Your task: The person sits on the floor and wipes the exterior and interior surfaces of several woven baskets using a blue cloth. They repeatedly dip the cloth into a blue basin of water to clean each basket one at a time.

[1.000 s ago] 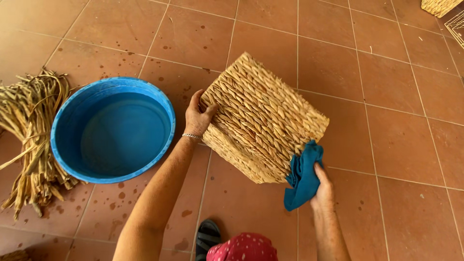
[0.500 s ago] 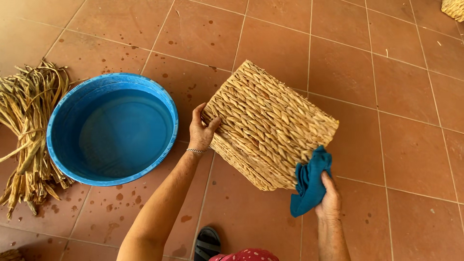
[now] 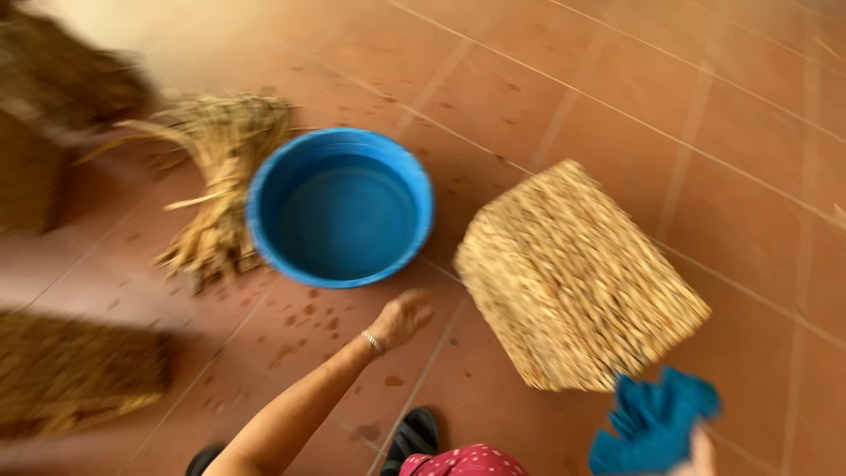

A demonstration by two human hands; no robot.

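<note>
A woven straw basket (image 3: 573,278) rests on the tiled floor, bottom side up, blurred by camera motion. My left hand (image 3: 401,319) hovers just left of it, off the weave, fingers loosely curled and holding nothing. It sits below the rim of a round blue basin (image 3: 341,207). My right hand (image 3: 701,449) is at the bottom right edge, mostly out of view, gripping a crumpled blue cloth (image 3: 652,423) just below the basket's near corner.
A bundle of dried straw (image 3: 216,189) lies left of the basin. Blurred woven pieces sit at far left (image 3: 70,370) and upper left (image 3: 53,97). Wet spots mark the red tiles (image 3: 304,322). My dark shoe (image 3: 410,436) and red dotted garment (image 3: 467,460) show at the bottom.
My left hand has come off the basket's left edge. The view has swung left, revealing more straw and woven pieces. The cloth hand dropped toward the lower right.
</note>
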